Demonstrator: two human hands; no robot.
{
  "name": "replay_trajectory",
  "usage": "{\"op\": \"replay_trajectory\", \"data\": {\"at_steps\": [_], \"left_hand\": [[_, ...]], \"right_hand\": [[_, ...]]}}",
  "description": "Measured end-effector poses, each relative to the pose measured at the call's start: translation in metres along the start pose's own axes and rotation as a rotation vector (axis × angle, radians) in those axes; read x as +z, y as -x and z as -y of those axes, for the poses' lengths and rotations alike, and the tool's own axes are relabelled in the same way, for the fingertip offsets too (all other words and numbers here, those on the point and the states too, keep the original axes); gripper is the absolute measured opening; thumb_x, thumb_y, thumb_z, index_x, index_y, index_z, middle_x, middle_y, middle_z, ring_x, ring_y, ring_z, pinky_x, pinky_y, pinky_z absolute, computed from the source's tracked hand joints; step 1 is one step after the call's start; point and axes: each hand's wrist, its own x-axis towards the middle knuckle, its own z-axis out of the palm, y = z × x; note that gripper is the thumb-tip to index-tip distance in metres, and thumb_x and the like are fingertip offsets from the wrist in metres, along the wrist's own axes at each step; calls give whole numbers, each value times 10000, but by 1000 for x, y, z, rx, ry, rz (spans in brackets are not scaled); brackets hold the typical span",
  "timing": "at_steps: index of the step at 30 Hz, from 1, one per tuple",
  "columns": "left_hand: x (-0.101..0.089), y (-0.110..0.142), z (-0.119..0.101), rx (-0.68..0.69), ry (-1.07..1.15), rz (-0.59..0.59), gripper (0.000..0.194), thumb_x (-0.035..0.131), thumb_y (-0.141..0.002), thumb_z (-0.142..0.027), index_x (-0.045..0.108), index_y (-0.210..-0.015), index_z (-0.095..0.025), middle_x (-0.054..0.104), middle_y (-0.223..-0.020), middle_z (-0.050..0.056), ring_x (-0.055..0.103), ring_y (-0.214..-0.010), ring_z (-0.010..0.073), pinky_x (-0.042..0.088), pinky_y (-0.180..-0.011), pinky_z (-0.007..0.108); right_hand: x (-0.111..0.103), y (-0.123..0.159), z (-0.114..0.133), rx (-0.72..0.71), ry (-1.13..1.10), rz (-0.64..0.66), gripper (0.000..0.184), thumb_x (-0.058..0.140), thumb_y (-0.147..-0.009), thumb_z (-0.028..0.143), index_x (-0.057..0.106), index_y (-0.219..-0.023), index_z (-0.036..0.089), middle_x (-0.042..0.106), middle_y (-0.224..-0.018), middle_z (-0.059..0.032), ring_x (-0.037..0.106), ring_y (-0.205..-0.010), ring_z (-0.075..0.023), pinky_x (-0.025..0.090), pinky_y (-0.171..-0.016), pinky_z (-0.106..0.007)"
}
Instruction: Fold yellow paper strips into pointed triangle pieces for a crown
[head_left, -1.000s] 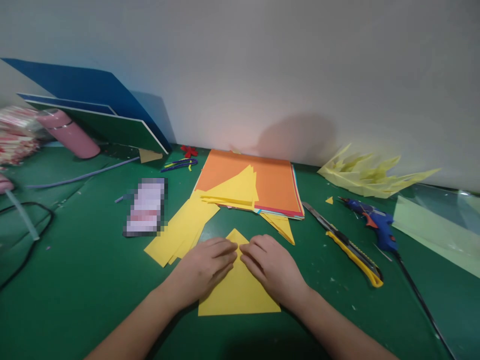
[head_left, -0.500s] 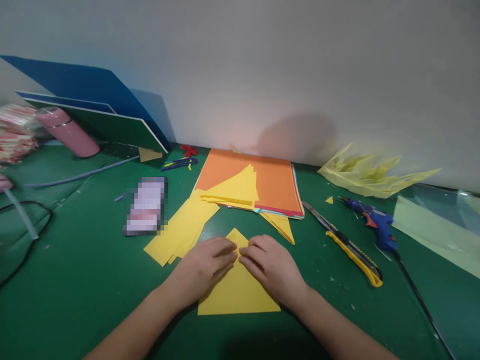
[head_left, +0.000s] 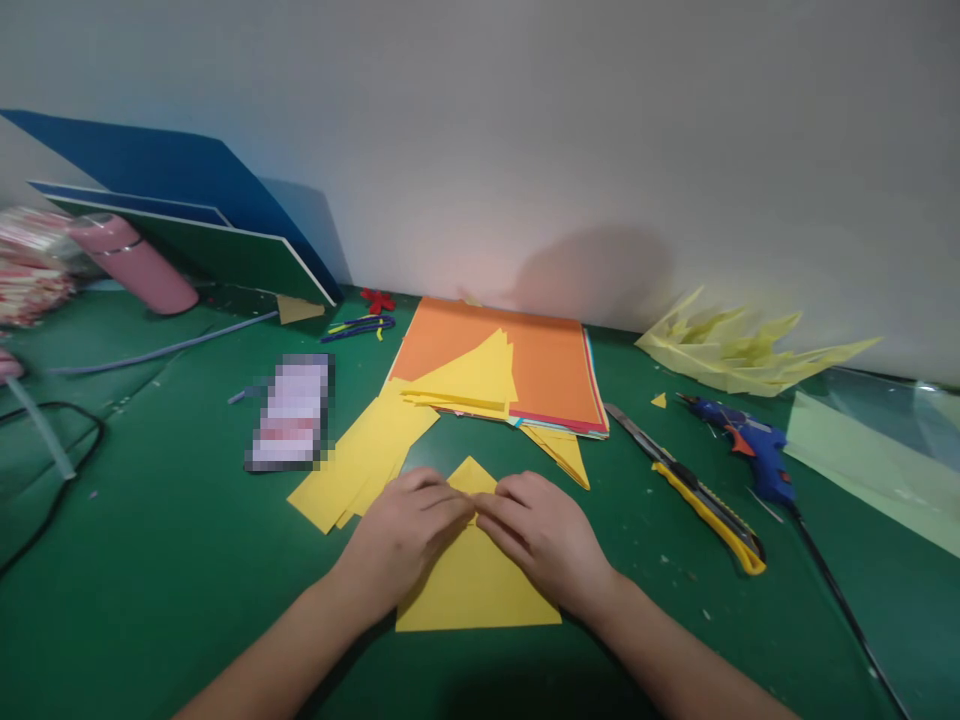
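A yellow sheet of paper (head_left: 478, 590) with a pointed top lies flat on the green table, its straight edge toward me. My left hand (head_left: 411, 522) rests on its upper left side, fingers bent and pressed together on the paper. From the other side, my right hand (head_left: 541, 530) does the same, and the fingertips of both hands meet near the middle, below the point. What the fingertips pinch there is partly hidden. Just beyond lie yellow paper strips (head_left: 360, 465) and folded yellow triangles (head_left: 472, 380) on an orange paper stack (head_left: 517, 335).
On the right are a yellow utility knife (head_left: 705, 505), a blue glue gun (head_left: 750, 450) with its cord, and a spiky pale yellow paper piece (head_left: 750, 350). To the left lie a phone (head_left: 291, 412) and a pink bottle (head_left: 139, 265) against leaning boards (head_left: 225, 255).
My left fingertips have shifted slightly right and now touch those of my right hand, where a small gap was before. The paper has stayed in place.
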Motion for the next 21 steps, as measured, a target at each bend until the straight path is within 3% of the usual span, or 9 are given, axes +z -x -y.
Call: {"op": "replay_trajectory", "data": {"at_steps": [5, 14, 21], "left_hand": [[2, 4, 1, -122, 6, 13, 209, 442, -934, -163, 645, -889, -164, 714, -832, 47, 622, -772, 190, 524, -657, 315], [4, 6, 4, -59, -67, -6, 259, 405, -955, -180, 662, -955, -153, 704, -958, 71, 653, -854, 175, 556, -754, 297], [0, 4, 3, -29, -123, 77, 223, 447, -931, -162, 668, -943, -138, 674, -1114, 106, 602, -996, 227, 553, -821, 375]], "right_hand": [[0, 1, -1, -29, 10, -2, 298, 378, -980, 284, 653, -1010, 173, 602, -742, -51, 521, -693, -173, 384, -615, -287], [3, 1, -3, 1, -30, -54, 381, 332, -991, 333, 669, -965, 157, 621, -760, -62, 533, -684, -176, 398, -611, -293], [0, 1, -3, -29, -15, -28, 381, 339, -990, 314, 686, -968, 158, 601, -731, -51, 506, -666, -170, 384, -581, -288]]}}
